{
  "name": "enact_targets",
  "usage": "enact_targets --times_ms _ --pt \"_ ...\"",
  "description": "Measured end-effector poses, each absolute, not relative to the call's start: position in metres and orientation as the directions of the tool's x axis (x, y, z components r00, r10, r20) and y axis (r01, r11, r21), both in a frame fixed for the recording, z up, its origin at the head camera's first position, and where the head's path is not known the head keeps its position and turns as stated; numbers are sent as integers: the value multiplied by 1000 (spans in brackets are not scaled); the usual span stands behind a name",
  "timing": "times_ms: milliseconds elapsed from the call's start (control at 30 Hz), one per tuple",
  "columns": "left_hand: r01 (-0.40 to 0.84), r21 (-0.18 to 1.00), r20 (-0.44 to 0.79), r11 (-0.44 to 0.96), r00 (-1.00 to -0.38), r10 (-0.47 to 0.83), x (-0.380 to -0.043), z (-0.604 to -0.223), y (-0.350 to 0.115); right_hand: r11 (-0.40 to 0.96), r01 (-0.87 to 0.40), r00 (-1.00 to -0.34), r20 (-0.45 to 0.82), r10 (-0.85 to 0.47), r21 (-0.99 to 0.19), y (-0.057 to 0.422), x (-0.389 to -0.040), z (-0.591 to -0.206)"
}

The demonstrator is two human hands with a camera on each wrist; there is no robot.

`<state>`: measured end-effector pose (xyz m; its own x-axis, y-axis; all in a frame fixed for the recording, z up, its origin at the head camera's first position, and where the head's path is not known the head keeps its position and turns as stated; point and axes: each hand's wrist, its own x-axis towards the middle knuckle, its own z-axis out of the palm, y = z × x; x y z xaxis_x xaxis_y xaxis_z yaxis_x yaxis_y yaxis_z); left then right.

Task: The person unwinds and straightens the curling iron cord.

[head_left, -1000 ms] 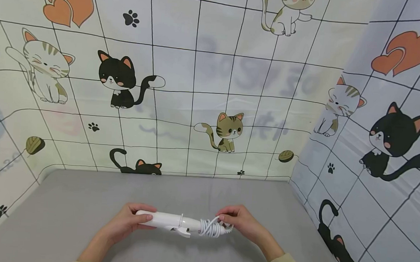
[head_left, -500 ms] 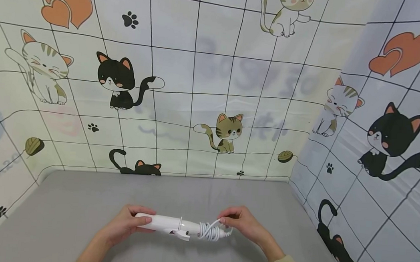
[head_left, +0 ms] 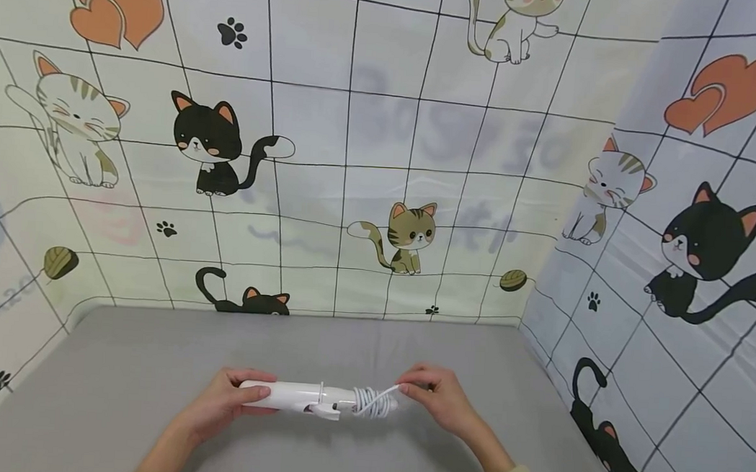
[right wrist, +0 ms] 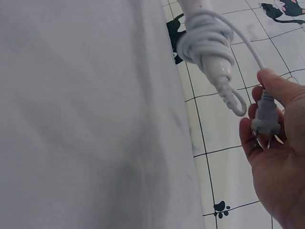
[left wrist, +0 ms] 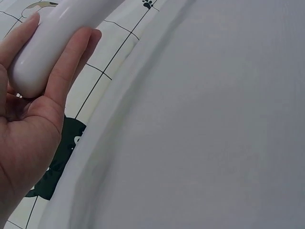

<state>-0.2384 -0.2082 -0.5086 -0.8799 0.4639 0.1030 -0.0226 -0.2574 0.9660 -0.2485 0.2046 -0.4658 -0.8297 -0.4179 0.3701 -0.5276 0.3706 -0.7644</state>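
Note:
A white curling iron (head_left: pixel 293 397) is held level above the grey surface, its small lever (head_left: pixel 325 410) toward me. My left hand (head_left: pixel 228 400) grips its rounded end, fingers on one side and thumb on the other; the left wrist view shows the smooth white barrel (left wrist: pixel 50 47) in that grip. White cord (head_left: pixel 372 403) is wound in several turns round the other end. My right hand (head_left: pixel 442 399) pinches the free length of the cord, drawn away from the coil. In the right wrist view the two-pin plug (right wrist: pixel 266 117) lies within the fingers, just below the pinch.
A grey cloth-covered table (head_left: pixel 170 346) spreads under both hands. Behind it hangs a white curtain (head_left: pixel 320 124) with grid lines and cartoon cats, and more of this cloth (head_left: pixel 688 370) closes off the right side.
My right hand has drawn the cord's free end slightly up and right, and the length from the coil is now straighter. The left hand keeps its grip on the curling iron.

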Motion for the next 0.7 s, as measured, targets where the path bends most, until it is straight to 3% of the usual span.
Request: enact_targets --times_ms 333,700 --pt "9 950 136 -312 -913 385 -238 -507 -216 333 -522 -840 404 -363 -786 221 -248 -480" --pt "26 936 185 -351 -885 428 -238 -506 -223 389 -478 -869 359 -341 -787 237 -250 -488"
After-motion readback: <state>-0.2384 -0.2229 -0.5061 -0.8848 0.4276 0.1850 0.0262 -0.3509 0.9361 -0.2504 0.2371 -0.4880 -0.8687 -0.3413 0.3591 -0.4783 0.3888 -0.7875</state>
